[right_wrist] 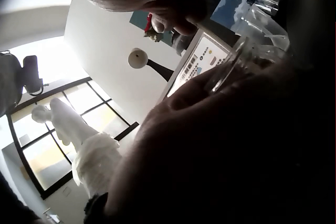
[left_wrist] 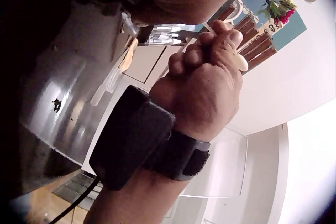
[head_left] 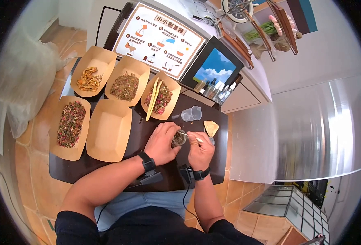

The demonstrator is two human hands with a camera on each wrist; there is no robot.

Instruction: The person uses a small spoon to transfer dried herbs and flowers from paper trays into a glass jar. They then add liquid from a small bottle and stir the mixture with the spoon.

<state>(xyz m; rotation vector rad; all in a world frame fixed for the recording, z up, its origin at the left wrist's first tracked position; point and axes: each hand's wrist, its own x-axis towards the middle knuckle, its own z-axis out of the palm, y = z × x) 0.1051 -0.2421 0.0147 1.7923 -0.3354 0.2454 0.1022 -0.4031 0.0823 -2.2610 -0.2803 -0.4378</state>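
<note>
In the head view the left hand [head_left: 161, 143] grips a small glass jar [head_left: 179, 139] with dark bits inside, tilted on the dark table. The right hand [head_left: 201, 151] pinches a thin light-coloured stick or spoon [head_left: 194, 137], whose far end reaches the jar's mouth. In the left wrist view the right hand [left_wrist: 202, 85] has its fingers curled round the handle, with a pale rounded end [left_wrist: 240, 62] sticking out. The right wrist view shows the jar's clear rim [right_wrist: 232, 66] beside the dark, shadowed left hand [right_wrist: 210, 129].
Paper trays of dried petals [head_left: 71, 152] and other dried bits stand at the left, with one bare tray [head_left: 109, 130]. Yellow tongs [head_left: 153, 98] lie across another. A clear measuring cup [head_left: 191, 114], a folded paper filter [head_left: 211, 128] and small bottles [head_left: 217, 92] are beyond the hands.
</note>
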